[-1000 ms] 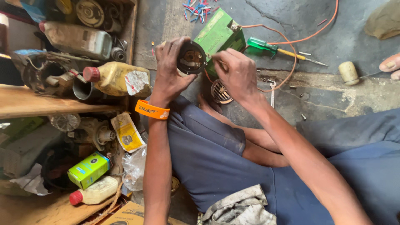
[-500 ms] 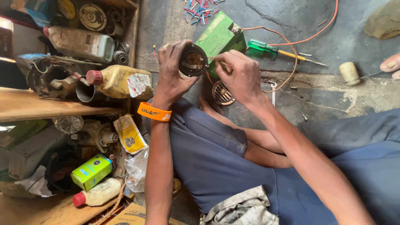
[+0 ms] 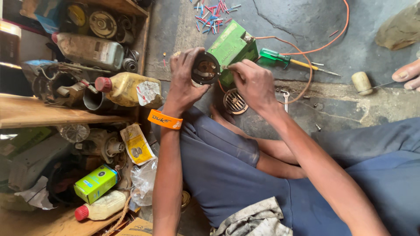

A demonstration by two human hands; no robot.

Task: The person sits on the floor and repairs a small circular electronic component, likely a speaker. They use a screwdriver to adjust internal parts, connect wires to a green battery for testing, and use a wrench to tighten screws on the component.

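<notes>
1 head view, looking down

It faces the floor [image 3: 306,35] at 12 o'clock, close above the lap.

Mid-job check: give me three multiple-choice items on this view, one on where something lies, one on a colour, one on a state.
1. Where does the green-handled screwdriver lie?
A. On the wooden shelf
B. On the floor just right of the green box
C. In the left hand

2. What colour is the wristband on the left wrist?
A. Orange
B. Blue
C. White

3. How is the round black part held?
A. Lying loose on the floor
B. Gripped in the left hand while the right hand works at its rim
C. Clamped between the knees

Answers:
1 B: the screwdriver rests on the grey floor beside the box, its tip pointing right.
2 A: the band shows bright orange against the arm.
3 B: the left fingers wrap the part, and the right fingertips pinch at its edge.
</notes>
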